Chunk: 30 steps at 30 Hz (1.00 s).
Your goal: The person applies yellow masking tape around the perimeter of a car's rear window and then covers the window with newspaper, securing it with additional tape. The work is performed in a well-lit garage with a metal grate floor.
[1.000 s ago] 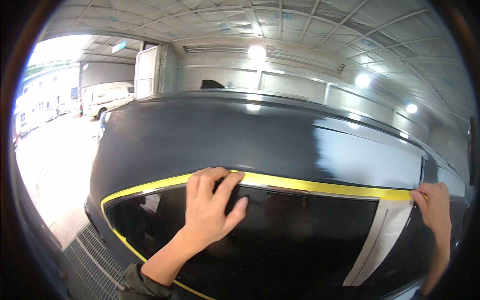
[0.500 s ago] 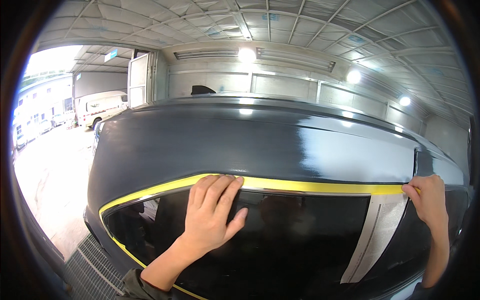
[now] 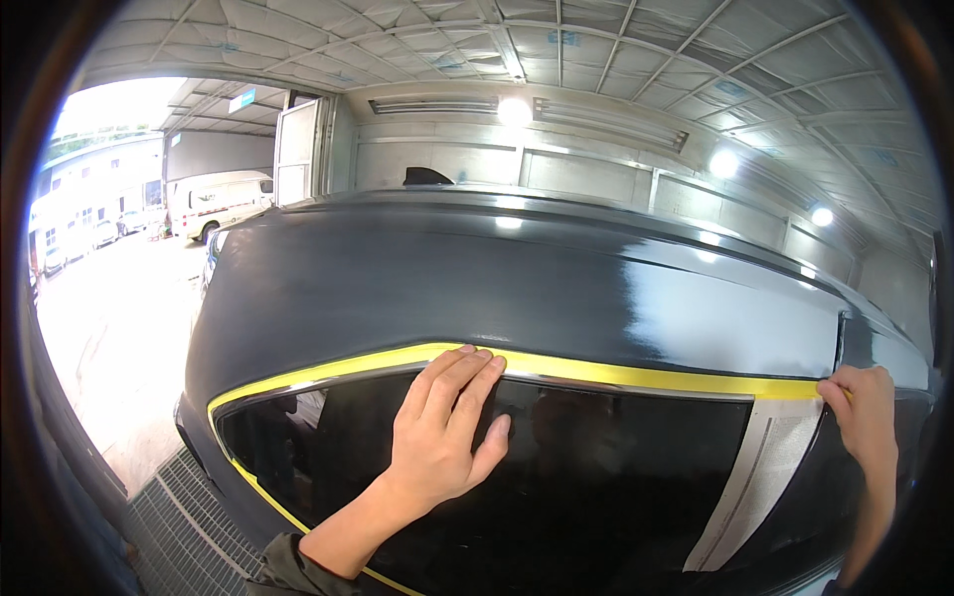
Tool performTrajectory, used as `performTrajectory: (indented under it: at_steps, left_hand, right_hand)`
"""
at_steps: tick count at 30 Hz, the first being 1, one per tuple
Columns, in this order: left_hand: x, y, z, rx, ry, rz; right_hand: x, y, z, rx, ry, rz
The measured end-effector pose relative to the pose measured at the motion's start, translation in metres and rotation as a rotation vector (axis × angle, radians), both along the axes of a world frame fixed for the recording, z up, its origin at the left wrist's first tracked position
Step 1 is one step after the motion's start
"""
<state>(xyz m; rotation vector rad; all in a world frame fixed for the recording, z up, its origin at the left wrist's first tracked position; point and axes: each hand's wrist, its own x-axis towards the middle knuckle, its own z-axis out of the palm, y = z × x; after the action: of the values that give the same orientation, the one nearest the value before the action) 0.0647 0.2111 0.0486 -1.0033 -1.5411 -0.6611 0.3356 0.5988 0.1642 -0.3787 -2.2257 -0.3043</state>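
Yellow masking tape (image 3: 636,376) runs along the upper edge of a dark side window (image 3: 596,487) on a grey car body (image 3: 417,283), and continues round the window's left corner. My left hand (image 3: 442,437) lies over the tape near its bend, fingers stretched out and fingertips pressing on it, thumb apart. Farther right, my right hand (image 3: 867,412) is closed, thumb and fingers pinching the tape at the window's upper right. Just left of that hand, a strip of printed paper (image 3: 750,482) hangs from the tape over the glass. The tape's end is hidden by my right fingers.
A black fin antenna (image 3: 427,177) stands on the roof. A lighter glossy patch (image 3: 725,313) covers the right part of the panel. Floor grating (image 3: 194,521) lies at the lower left. A white van (image 3: 224,199) is parked outside the opening at the left.
The whole scene has shifted slightly to the right in view. Both hands keep about the same places on the tape.
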Motion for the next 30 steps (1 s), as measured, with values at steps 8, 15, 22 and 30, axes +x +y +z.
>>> performTrajectory:
  at_steps: [8,15,22,30]
  left_hand:
    - [0.002,0.002,-0.002,0.015,0.002,0.004]
    - [0.003,0.000,-0.001,0.002,-0.017,-0.009]
    - [0.001,0.002,0.000,0.007,-0.017,-0.017]
    - [0.003,0.000,0.001,-0.015,-0.036,0.009]
  right_hand:
    - [0.066,0.005,0.019,0.039,0.020,-0.038]
    - [0.081,-0.010,0.033,0.060,0.068,-0.130]
    - [0.047,-0.001,0.038,0.020,0.006,-0.064]
    - [0.002,0.008,0.011,0.004,-0.003,0.019]
